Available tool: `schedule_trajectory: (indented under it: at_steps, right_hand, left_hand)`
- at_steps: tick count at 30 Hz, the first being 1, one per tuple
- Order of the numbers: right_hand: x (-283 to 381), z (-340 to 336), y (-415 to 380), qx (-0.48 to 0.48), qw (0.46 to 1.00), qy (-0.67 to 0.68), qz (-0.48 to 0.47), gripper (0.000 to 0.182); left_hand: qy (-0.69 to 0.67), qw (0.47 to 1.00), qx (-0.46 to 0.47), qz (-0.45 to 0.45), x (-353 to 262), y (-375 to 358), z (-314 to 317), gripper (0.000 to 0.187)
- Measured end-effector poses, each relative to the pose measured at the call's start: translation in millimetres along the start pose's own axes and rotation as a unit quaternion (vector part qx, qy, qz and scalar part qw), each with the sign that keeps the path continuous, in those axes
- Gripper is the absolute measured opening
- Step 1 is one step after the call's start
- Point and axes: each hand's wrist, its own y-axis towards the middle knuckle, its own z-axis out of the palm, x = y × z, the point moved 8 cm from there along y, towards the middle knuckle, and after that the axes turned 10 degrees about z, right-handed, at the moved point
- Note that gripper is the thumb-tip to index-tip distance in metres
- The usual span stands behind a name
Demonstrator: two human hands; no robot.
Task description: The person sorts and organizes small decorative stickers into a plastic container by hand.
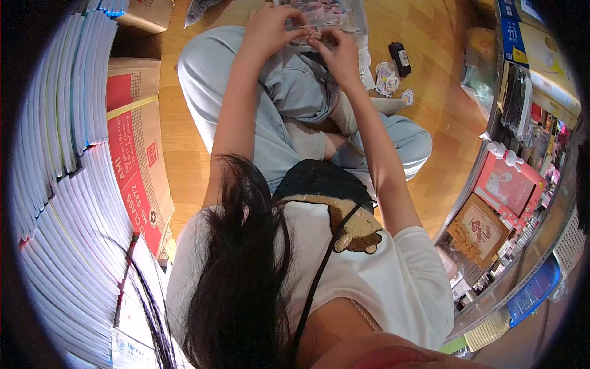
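My left hand (pixel 270 29) and my right hand (pixel 339 54) meet above my crossed legs, at the top of the view. Between their fingertips is a small pink and white printed piece (pixel 314 31), which looks like a sticker or a few of them. Both hands pinch it, thumbs and fingers closed. Just beyond them lies a clear plastic box (pixel 362 23) with many colourful printed pieces in it. To the right of my right hand, a small pile of cut-out stickers (pixel 387 79) rests on the wooden floor, beside a black object with a white label (pixel 401 59).
One loose sticker (pixel 407 96) lies near my knee. Stacked books (pixel 67 92) and a red and brown carton (pixel 138 147) rise on the left. A packed shelf (pixel 485 246) with boxes runs along the right. A grey cloth (pixel 198 10) lies at the top left.
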Motion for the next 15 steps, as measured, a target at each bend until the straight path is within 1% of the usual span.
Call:
schedule_trajectory:
  at_steps: [1, 4, 7, 10, 13, 15]
  right_hand:
    - [3.7, -0.7, -0.8, -0.018, 1.000, -0.012, -0.016, 0.031]
    - [-4.6, 3.1, -0.1, -0.004, 0.998, 0.045, 0.032, 0.026]
    - [-8.2, 7.0, 3.2, 0.018, 0.997, 0.077, 0.020, 0.021]
    - [-6.8, 2.6, 3.2, 0.029, 0.999, 0.032, 0.023, 0.018]
    - [-2.1, -0.4, 1.0, 0.003, 1.000, -0.007, 0.012, 0.016]
    - [3.1, -3.1, -1.7, -0.011, 0.998, -0.060, 0.018, 0.015]
  left_hand:
    - [0.030, 0.999, 0.012, -0.011, 0.2, 0.7, 0.6, 0.036]
    - [0.085, 0.993, -0.064, 0.051, -15.6, 1.3, -12.3, 0.033]
    - [0.071, 0.997, -0.013, -0.004, -18.0, 3.7, -14.4, 0.031]
    - [0.066, 0.997, -0.032, 0.002, -20.7, 1.7, -15.6, 0.029]
    - [0.019, 0.999, -0.013, 0.022, -23.7, 2.2, -14.0, 0.028]
    - [0.002, 1.000, -0.005, 0.017, -23.1, 1.7, -11.4, 0.027]
